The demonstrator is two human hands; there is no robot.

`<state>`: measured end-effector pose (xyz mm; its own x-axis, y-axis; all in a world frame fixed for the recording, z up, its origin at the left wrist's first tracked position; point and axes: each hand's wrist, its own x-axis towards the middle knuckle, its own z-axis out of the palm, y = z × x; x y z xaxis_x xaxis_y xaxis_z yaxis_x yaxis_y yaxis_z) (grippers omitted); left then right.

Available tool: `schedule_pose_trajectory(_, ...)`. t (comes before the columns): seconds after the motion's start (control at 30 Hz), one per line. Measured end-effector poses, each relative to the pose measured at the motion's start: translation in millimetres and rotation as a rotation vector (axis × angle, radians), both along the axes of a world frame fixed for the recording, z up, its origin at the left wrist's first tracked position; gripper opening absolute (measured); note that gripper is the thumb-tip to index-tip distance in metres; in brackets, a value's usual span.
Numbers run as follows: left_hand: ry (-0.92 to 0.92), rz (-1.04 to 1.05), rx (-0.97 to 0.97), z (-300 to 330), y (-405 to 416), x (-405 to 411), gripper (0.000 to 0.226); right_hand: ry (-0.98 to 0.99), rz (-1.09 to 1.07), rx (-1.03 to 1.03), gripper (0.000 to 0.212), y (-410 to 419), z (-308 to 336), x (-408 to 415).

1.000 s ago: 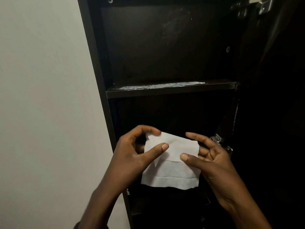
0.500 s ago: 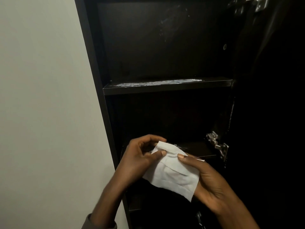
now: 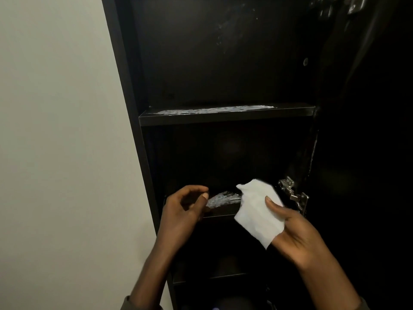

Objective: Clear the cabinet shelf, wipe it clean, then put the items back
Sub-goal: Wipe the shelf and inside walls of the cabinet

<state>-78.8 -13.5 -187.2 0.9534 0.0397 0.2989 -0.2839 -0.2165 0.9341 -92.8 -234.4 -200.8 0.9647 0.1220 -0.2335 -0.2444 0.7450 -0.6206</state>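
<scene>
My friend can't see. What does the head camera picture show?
A right hand holds a white wipe before a dark cabinet. The left hand holds nothing. White streaks mark two shelves.

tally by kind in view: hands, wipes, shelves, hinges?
Hands: 2, left and right
Wipes: 1
Shelves: 3, top, middle, bottom
Hinges: 2, upper and lower
Total: 8

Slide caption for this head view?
Right hand holds a white wipe before the streaked dark cabinet shelf; left hand empty.
</scene>
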Motion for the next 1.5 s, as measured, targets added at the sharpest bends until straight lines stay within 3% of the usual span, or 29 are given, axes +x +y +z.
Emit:
schedule_pose_trajectory(0.1, -0.001, 0.023, -0.04, -3.8, 1.6, 0.6, 0.014, -0.181, -0.315, -0.269, 0.029, -3.3, 4.3, 19.5)
schedule_pose_trajectory(0.17, 0.001, 0.059, -0.053, -7.4, 3.3, 4.0, 0.016, -0.357, -0.513, -0.696, 0.032, -1.4, 1.3, 34.4)
schedule_pose_trajectory(0.23, -0.016, 0.111, -0.064, -9.9, 3.3, 7.7, 0.019, -0.445, -0.65, -1.175, 0.053, 2.1, -5.9, 45.8)
schedule_pose_trajectory(0.33, -0.057, 0.193, -0.107, -8.7, -0.1, 10.1, 0.026, -0.575, -0.559, -1.739, 0.08, 13.9, -22.6, 57.1)
schedule_pose_trajectory(0.4, -0.051, 0.209, -0.166, -9.6, -2.9, 11.0, 0.029, -0.497, -0.352, -1.994, 0.07, 23.7, -32.7, 58.7)
schedule_pose_trajectory(0.47, -0.032, 0.205, -0.205, -13.1, -5.6, 11.0, 0.029, -0.385, -0.198, -2.077, 0.064, 29.4, -35.4, 57.8)
schedule_pose_trajectory(0.8, -0.016, 0.248, -0.36, -27.1, -5.4, 7.9, 0.023, -0.375, -0.097, -2.019, 0.064, 36.3, -38.8, 75.6)
schedule_pose_trajectory(1.03, -0.031, 0.285, -0.355, -28.4, -4.4, 6.5, 0.022, -0.557, -0.104, -1.966, 0.063, 98.1, -47.8, 75.8)
schedule_pose_trajectory(1.2, -0.056, 0.258, -0.32, -22.6, -7.2, 4.7, 0.026, -0.817, -0.007, -1.879, 0.045, 147.3, -53.0, 77.0)
schedule_pose_trajectory(1.27, -0.06, 0.251, -0.313, -20.9, -8.1, 6.6, 0.026, -0.795, 0.096, -1.772, 0.037, 151.9, -50.1, 78.9)
schedule_pose_trajectory(1.33, -0.073, 0.244, -0.318, -19.3, -7.9, 7.9, 0.027, -0.676, 0.184, -1.504, 0.027, 144.3, -41.1, 79.8)
schedule_pose_trajectory(1.4, -0.083, 0.24, -0.347, -18.0, -7.8, 8.4, 0.027, -0.553, 0.268, -0.982, 0.03, 124.7, -30.9, 79.1)
schedule_pose_trajectory(1.5, -0.108, 0.256, -0.39, -18.1, -7.9, 8.6, 0.026, -0.265, 0.06, -0.234, 0.042, 74.9, -22.0, 83.9)
